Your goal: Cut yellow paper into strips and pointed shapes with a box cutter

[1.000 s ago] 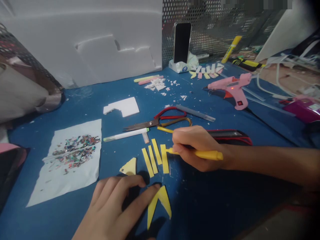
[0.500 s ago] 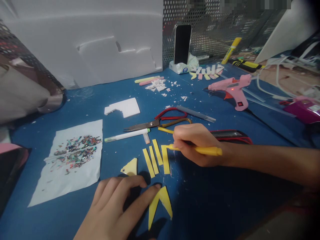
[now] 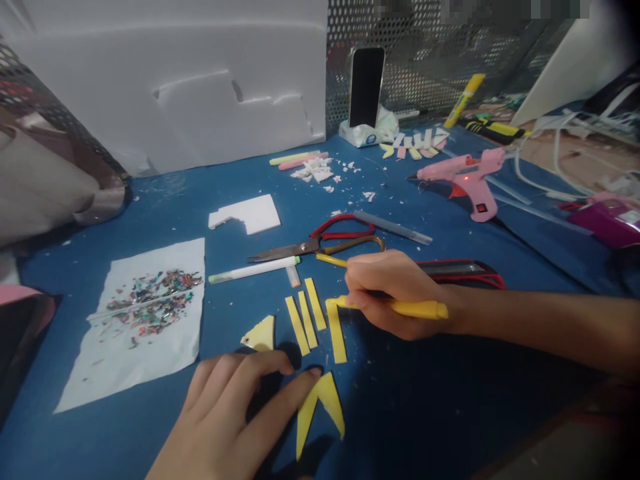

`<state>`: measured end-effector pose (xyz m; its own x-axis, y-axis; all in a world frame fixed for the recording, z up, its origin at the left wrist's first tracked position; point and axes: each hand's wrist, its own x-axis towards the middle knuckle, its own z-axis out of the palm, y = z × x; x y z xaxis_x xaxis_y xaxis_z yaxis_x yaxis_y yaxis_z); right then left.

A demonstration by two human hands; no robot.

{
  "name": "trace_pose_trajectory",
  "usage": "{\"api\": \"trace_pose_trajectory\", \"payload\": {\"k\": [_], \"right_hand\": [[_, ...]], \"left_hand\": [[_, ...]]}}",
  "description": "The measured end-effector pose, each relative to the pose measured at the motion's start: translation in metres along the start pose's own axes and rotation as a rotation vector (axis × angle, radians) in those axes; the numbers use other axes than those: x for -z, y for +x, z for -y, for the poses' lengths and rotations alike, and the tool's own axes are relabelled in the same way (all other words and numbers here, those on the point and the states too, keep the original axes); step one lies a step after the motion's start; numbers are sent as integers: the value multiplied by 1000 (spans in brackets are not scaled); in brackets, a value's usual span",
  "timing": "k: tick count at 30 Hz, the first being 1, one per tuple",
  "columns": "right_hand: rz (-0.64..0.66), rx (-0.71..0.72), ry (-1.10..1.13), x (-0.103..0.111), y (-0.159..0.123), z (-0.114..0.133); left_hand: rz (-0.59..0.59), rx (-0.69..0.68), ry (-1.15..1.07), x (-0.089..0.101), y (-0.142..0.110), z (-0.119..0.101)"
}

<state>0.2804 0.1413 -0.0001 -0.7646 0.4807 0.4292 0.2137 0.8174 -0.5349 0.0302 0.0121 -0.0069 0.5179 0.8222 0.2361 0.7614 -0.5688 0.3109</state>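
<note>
My right hand [image 3: 395, 293] grips a yellow marker pen [image 3: 417, 309]. Its tip touches the top end of a yellow strip [image 3: 338, 337]. Left of that strip, several narrower yellow strips [image 3: 309, 320] lie side by side. My left hand [image 3: 230, 407] lies spread on the table, its fingers apart. One fingertip is at the upper end of a yellow V-shaped piece [image 3: 330, 400]; whether it presses on it, I cannot tell. A yellow fan-shaped piece [image 3: 261, 333] with a dark dot sits just beyond the left fingers. A yellow pen cap [image 3: 331, 260] shows beyond my right fingers.
Scissors [image 3: 295, 249], a white pen [image 3: 255, 270] and a box cutter [image 3: 455, 270] lie beyond the strips. A pink glue gun [image 3: 470, 177] stands back right. Paper [image 3: 90, 380] with glittery flakes lies left; a phone [image 3: 367, 87] stands at the back.
The wide yellow strip has slid toward me and slightly right, tilting a little. My right hand and the marker have shifted slightly nearer. My left hand stays put.
</note>
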Motion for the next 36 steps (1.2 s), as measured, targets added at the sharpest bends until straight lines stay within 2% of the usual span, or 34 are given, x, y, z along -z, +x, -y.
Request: {"api": "trace_pose_trajectory", "payload": {"k": [7, 14, 19, 24, 29, 33, 36], "right_hand": [[17, 13, -5, 0, 1, 0], [42, 26, 23, 0, -1, 0], [40, 37, 48, 0, -1, 0], [17, 66, 76, -1, -1, -1], [8, 73, 98, -1, -3, -1], [57, 73, 124, 1, -1, 0], [28, 58, 107, 1, 0, 1]], "left_hand": [[18, -12, 14, -3, -1, -1], [30, -148, 104, -6, 5, -1], [65, -159, 95, -6, 11, -4], [40, -169, 133, -7, 15, -7], [61, -173, 173, -6, 16, -10], [80, -184, 199, -6, 15, -10], [71, -184, 192, -6, 15, -9]]}}
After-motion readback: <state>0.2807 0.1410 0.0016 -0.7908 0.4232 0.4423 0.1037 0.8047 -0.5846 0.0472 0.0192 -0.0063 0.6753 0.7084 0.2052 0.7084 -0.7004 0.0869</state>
